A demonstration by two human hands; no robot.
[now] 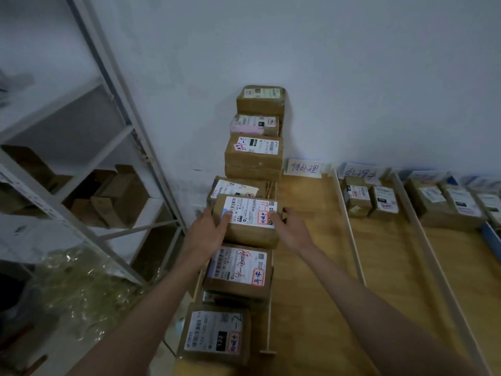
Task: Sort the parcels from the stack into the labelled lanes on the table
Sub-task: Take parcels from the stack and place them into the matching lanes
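Gripping one parcel (pixel 250 222) from both sides: left hand (pixel 208 233) curling around its left edge with the thumb lying on the white label, right hand (pixel 291 230) pressing its right edge with fingertips on the label. Sitting mid-row among other parcels along the table's (pixel 311 267) left edge, near the wall. Showing barcodes, a printed code reading roughly "A21A", red pen strokes and a red-framed stamp too blurred to decipher.

Lying just nearer, a second parcel (pixel 238 270) bearing red scrawl and a red-framed stamp; nearest, a third parcel (pixel 215 332) printing "Y22" on a black bar and carrying a handwritten "-2". Rising behind, a stack (pixel 256 134) of cartons against the wall, labels unreadable.

Standing at the table's far edge, a handwritten card (pixel 303 167) reading "待处理"; beside it a second card (pixel 362 172) reading "处理中", partly smeared. Separating the lanes, white rails (pixel 349 226). Resting in the right-hand lanes, further cartons (pixel 444 203), blurred and cropped by the frame edge. Standing at left, a metal rack (pixel 113 147) holding open cartons.
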